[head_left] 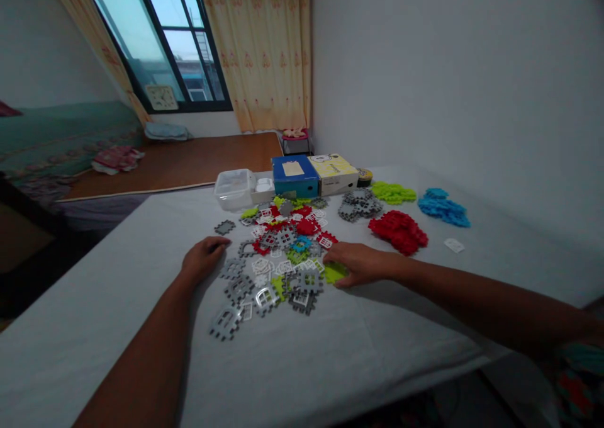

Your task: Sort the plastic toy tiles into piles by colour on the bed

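seemingly part-sorted: single-colour piles [399, 233] lie at right, a mixed heap [284, 238] awaits between left hand [202, 262] (curled, contents unseen) and right hand [353, 263], fingers at a lime piece [333, 274], grip unclear.

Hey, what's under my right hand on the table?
Under your right hand, part of a bright green piece shows; its covered part and anything else beneath the hand can't be seen.
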{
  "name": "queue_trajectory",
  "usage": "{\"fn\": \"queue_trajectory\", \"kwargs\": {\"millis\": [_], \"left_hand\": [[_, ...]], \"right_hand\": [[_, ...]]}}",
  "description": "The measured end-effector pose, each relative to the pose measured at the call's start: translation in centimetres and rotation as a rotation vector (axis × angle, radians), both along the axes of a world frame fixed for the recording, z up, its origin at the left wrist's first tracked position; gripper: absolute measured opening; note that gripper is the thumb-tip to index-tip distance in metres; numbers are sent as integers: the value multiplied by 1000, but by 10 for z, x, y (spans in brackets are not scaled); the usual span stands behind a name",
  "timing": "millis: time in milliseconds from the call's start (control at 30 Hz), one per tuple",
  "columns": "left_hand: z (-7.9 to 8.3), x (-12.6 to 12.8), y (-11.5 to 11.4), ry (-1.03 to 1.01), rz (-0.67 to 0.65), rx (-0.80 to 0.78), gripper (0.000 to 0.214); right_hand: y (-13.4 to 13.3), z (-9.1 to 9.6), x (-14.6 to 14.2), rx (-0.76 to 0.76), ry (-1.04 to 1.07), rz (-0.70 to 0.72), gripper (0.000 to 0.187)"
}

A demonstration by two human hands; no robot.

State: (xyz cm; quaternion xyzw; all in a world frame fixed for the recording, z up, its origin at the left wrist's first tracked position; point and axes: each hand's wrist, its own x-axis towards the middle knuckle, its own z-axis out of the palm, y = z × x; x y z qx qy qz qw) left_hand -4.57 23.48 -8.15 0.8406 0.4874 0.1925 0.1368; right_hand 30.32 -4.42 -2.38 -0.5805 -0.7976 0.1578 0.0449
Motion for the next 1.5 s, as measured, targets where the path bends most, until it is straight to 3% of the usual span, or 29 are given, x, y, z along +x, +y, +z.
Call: {"fn": "queue_trajectory", "kwargs": {"millis": [200,267,367,500,600,767,867,967,1067,1167,1233,1333,1500], "left_hand": [[4,0,-3,-29,4,-7,36],[3,-1,-2,-26,2,-4,37],[0,-3,2,-14,-8,3,40],[-4,-7,8,-10,-16,2,43],[-5,-9,10,-18,-7,-7,42],[-5,-9,7,-19,4,-25,40],[-4,-7,4,-5,2,-23,41],[-3,-4,1,1,32,-15,40],[-1,-1,-2,9,47,-10,39],[0,0,-4,8,20,-16,38],[-1,-1,-5,-2,6,-17,38],[-2,0,-5,-23,7,-9,36],[-2,1,-6,-39,-2,-26,33]], "right_hand": [[12,19,44,-214,392,-62,50],[20,26,74,-174,425,-135,48],[34,33,138,72,373,-376,43],[50,33,235,398,161,-854,43],[54,21,286,419,-15,-1092,42],[55,-5,315,286,-177,-1112,37],[58,-10,310,323,-207,-1085,42],[74,-3,281,486,-222,-983,39],[100,4,221,581,-115,-655,29],[128,0,147,507,-23,-287,29],[147,-9,105,448,-36,-170,31],[177,-23,65,390,-96,-190,39],[217,-37,44,304,-141,-275,56]]}}
